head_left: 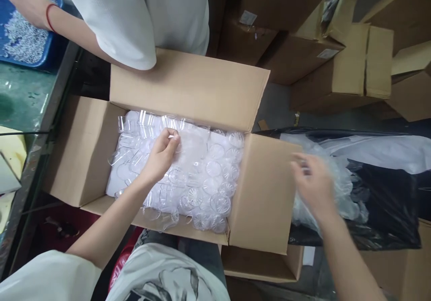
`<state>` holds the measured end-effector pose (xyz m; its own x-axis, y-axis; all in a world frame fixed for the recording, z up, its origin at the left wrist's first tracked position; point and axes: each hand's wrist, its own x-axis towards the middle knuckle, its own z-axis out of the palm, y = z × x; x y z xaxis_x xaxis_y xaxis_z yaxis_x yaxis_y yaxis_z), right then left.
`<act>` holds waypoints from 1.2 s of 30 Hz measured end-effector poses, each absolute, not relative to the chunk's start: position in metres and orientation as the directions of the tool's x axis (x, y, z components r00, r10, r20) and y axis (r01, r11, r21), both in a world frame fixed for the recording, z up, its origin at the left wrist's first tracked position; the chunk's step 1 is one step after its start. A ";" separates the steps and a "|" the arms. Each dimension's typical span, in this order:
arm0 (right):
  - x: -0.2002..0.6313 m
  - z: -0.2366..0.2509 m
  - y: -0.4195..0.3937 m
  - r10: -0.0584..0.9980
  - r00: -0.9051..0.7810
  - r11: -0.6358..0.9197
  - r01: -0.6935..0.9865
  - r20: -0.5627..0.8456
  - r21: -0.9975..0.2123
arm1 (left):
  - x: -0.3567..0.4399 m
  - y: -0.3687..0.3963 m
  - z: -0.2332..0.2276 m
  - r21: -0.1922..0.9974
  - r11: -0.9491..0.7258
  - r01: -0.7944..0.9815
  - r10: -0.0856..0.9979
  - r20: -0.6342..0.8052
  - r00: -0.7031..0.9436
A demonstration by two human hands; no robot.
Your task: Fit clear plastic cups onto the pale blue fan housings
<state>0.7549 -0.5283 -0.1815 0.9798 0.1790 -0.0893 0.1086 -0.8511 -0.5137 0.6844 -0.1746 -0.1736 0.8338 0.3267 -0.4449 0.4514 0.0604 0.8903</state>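
Left hand (159, 156) pinches translucent plastic (193, 147) — right hand (314, 185) blurred, half-curled.

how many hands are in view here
3: the left hand over the open brown cardboard box, the blurred right hand near the shiny black plastic, and a co-worker's hand at the blue plastic tray. The co-worker's other hand isn't visible.

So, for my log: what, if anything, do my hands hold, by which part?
Left hand: a translucent sheet, by its left edge. Right hand: too blurred to tell.

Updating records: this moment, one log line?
left hand: pinching translucent plastic film; right hand: blurred, hold unclear; open brown cardboard box: clear plastic pieces
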 end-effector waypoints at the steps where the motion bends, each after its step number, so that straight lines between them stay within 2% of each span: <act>1: 0.747 -0.178 -0.499 0.260 0.959 -0.808 0.154 -0.111 -0.568 | 0.683 -0.178 -0.172 0.876 0.119 0.467 0.336 -0.478 0.812; 3: 0.732 -0.180 -0.445 0.406 0.899 -0.648 0.159 -0.162 -0.745 | 0.679 -0.179 -0.166 0.881 0.111 0.460 0.391 -0.464 0.795; 5: 0.724 -0.193 -0.401 0.491 0.844 -0.585 0.138 -0.214 -0.799 | 0.671 -0.171 -0.157 0.907 -0.076 0.414 0.493 -0.327 0.806; 7: 0.724 -0.215 -0.372 0.487 0.843 -0.600 0.132 -0.229 -0.789 | 0.659 -0.157 -0.147 0.875 -0.319 0.363 0.578 -0.124 0.807; 9: 0.730 -0.236 -0.356 0.453 0.856 -0.632 0.111 -0.250 -0.767 | 0.645 -0.138 -0.136 0.827 -0.449 0.337 0.626 0.023 0.779; 13: 0.741 -0.260 -0.355 0.409 0.867 -0.640 0.052 -0.283 -0.767 | 0.617 -0.110 -0.121 0.876 -0.395 0.276 0.728 0.115 0.676; 15: 0.743 -0.261 -0.361 0.387 0.881 -0.618 0.029 -0.272 -0.786 | 0.605 -0.117 -0.124 0.870 -0.427 0.248 0.675 0.123 0.728; 16: 0.743 -0.260 -0.364 0.375 0.889 -0.603 0.018 -0.263 -0.798 | 0.600 -0.128 -0.128 0.846 -0.476 0.239 0.582 0.099 0.807; 18: 0.745 -0.258 -0.368 0.342 0.907 -0.566 -0.010 -0.246 -0.824 | 0.591 -0.159 -0.142 0.758 -0.624 0.193 0.270 -0.023 0.963; 19: 0.746 -0.256 -0.370 0.317 0.918 -0.546 -0.028 -0.237 -0.837 | 0.587 -0.176 -0.151 0.718 -0.681 0.142 0.063 -0.135 0.989; 20: 0.747 -0.255 -0.372 0.289 0.930 -0.525 -0.046 -0.228 -0.850 | 0.583 -0.193 -0.160 0.659 -0.746 0.096 -0.074 -0.225 0.971; 22: 0.751 -0.252 -0.376 0.232 0.950 -0.484 -0.074 -0.209 -0.872 | 0.576 -0.216 -0.177 0.575 -0.818 0.010 -0.229 -0.342 0.911; 23: 0.753 -0.250 -0.378 0.212 0.957 -0.464 -0.081 -0.199 -0.882 | 0.573 -0.220 -0.184 0.545 -0.838 0.003 -0.242 -0.376 0.895; 25: 0.755 -0.241 -0.382 0.189 0.965 -0.427 -0.086 -0.182 -0.900 | 0.567 -0.211 -0.193 0.509 -0.859 0.055 -0.180 -0.400 0.899; 28: 0.748 -0.216 -0.376 0.196 0.966 -0.373 -0.085 -0.168 -0.924 | 0.563 -0.174 -0.192 0.471 -0.850 0.237 0.056 -0.366 0.929; 30: 0.733 -0.193 -0.361 0.247 0.953 -0.339 -0.085 -0.176 -0.937 | 0.566 -0.153 -0.183 0.502 -0.803 0.321 0.202 -0.279 0.939; 32: 0.712 -0.168 -0.341 0.418 0.883 -0.281 -0.100 -0.216 -0.955 | 0.573 -0.144 -0.172 0.594 -0.746 0.301 0.252 -0.167 0.953; 34: 0.692 -0.153 -0.325 0.689 0.683 -0.197 -0.146 -0.243 -0.970 | 0.583 -0.147 -0.164 0.711 -0.678 0.187 0.173 -0.093 0.981; 35: 0.686 -0.151 -0.321 0.756 0.603 -0.212 -0.144 -0.255 -0.967 | 0.587 -0.151 -0.161 0.768 -0.625 0.137 0.120 -0.079 0.990; 36: 0.682 -0.154 -0.320 0.760 0.583 -0.276 -0.109 -0.286 -0.955 | 0.591 -0.154 -0.160 0.820 -0.561 0.113 0.088 -0.077 0.993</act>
<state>0.6821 -0.3198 -0.1541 0.5834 0.7600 -0.2865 -0.1093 -0.2761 -0.9549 0.5914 -0.1539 -0.1599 0.9931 0.0879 -0.0771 0.1133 -0.5607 0.8202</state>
